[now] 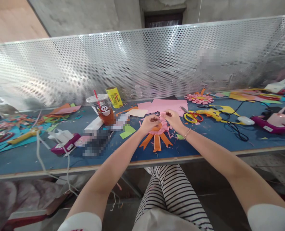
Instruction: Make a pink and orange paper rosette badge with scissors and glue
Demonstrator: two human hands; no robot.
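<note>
A pink paper rosette [159, 129] with an orange centre and orange ribbon tails [157, 143] lies on the blue table in front of me. My left hand [150, 124] is at its upper left, fingers bent together near the rim; what they hold, if anything, is too small to make out. My right hand [172, 119] pinches a small pink paper piece [162, 116] at the rosette's upper edge. Pink paper sheets [169, 105] lie just behind my hands. Small pink scraps are scattered around the rosette.
Yellow-handled scissors [192, 117] and a yellow glue gun [211, 114] with a black cord lie to the right. Behind them is another pink rosette [199, 98]. A drink cup [104, 110], a yellow box [114, 98] and a purple power strip [64, 145] stand left. A perforated metal panel [133, 64] borders the back.
</note>
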